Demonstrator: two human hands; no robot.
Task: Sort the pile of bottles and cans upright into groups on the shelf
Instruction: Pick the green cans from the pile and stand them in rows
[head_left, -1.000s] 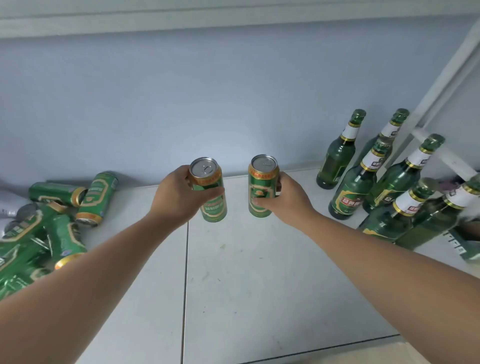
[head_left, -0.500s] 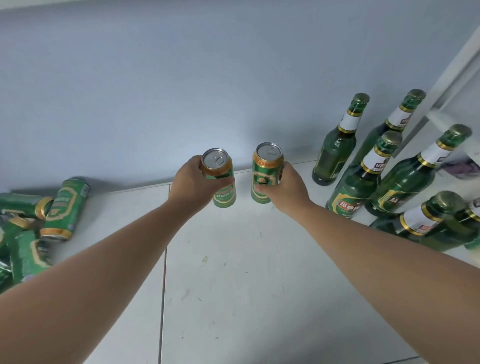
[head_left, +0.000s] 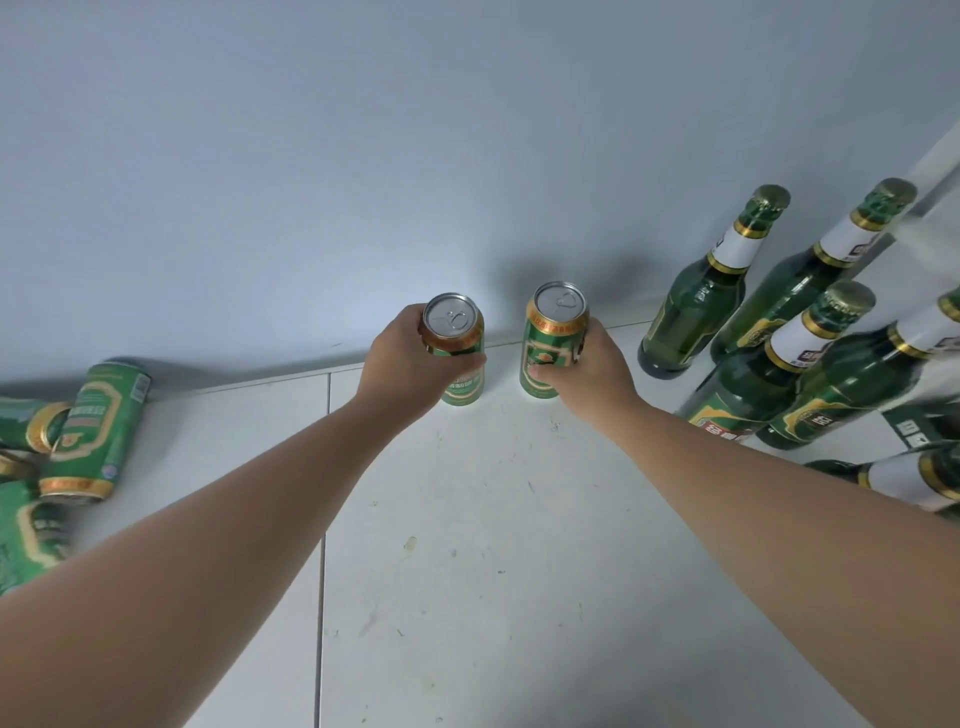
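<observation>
My left hand (head_left: 405, 364) grips a green and gold can (head_left: 460, 353), held upright near the back wall. Beside it, my right hand (head_left: 592, 369) grips a second green can (head_left: 551, 343), also upright. Both cans have their bases at or just above the white shelf (head_left: 467, 545); I cannot tell if they touch it. A pile of green cans (head_left: 88, 431) lies on its side at the far left. Several green glass bottles (head_left: 753, 332) stand upright at the right.
The pale blue wall (head_left: 415, 156) closes off the back of the shelf. A white shelf upright (head_left: 935, 166) slants across the top right corner behind the bottles. A seam (head_left: 324, 493) runs front to back through the shelf surface.
Both hands have carried their cans farther back and down toward the wall. The view has shifted right, so the pile of cans sits closer to the left edge.
</observation>
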